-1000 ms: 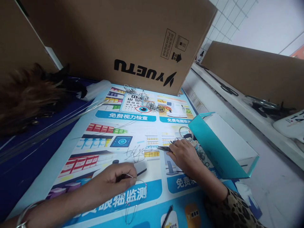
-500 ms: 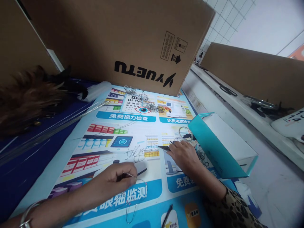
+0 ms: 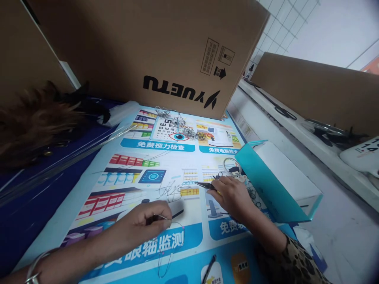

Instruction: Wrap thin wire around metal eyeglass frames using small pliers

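My left hand, at the lower middle, pinches a thin bent wire between thumb and forefinger. The wire curves out past the fingertips and hangs in a narrow loop below, with tiny pinkish spots on it. Over to the right, my right hand is closed around a pair of dark, pointed needle-nose pliers. Their tip points left, and the fingers cover most of the handles. Loose cut wires lie on the printed sheet between the two hands, just left of the plier tip.
A tangled pile of wire pieces lies before a large cardboard box. A teal open box stands at right, near wire rings. Long straight wires and a feather duster are left. A black pen-like tool lies in front.
My right hand has shifted slightly right, and the pliers in it show more of their jaws and a bit of yellowish handle. My left hand stays almost still with the wire.
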Motion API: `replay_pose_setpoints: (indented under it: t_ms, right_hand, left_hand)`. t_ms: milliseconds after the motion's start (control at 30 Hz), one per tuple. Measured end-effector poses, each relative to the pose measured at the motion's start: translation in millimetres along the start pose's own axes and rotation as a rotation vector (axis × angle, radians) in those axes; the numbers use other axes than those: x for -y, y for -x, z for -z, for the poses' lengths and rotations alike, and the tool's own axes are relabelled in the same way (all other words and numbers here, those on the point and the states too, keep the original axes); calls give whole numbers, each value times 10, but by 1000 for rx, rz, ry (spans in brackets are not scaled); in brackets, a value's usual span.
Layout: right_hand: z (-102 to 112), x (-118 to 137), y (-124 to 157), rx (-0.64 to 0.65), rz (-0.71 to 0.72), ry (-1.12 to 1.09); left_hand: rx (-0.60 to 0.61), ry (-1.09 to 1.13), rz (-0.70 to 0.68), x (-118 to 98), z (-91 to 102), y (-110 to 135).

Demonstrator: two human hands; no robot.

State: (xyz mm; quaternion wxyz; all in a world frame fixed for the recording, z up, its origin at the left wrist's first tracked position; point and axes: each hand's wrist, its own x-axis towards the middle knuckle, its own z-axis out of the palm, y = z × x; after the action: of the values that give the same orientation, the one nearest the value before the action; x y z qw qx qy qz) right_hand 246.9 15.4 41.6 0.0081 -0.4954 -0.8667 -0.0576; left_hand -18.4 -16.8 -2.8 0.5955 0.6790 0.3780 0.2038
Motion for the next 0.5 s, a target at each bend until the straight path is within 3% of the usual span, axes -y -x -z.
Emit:
replay_pose_setpoints:
  t_ms: [167, 500]
  right_hand:
    - [0, 120, 39, -29, 71, -56]
    - [-10, 330, 73, 11, 143, -117]
  left_hand:
    - [-37, 42, -116, -36, 6, 13]
    - [-93, 122, -92, -149, 16, 16]
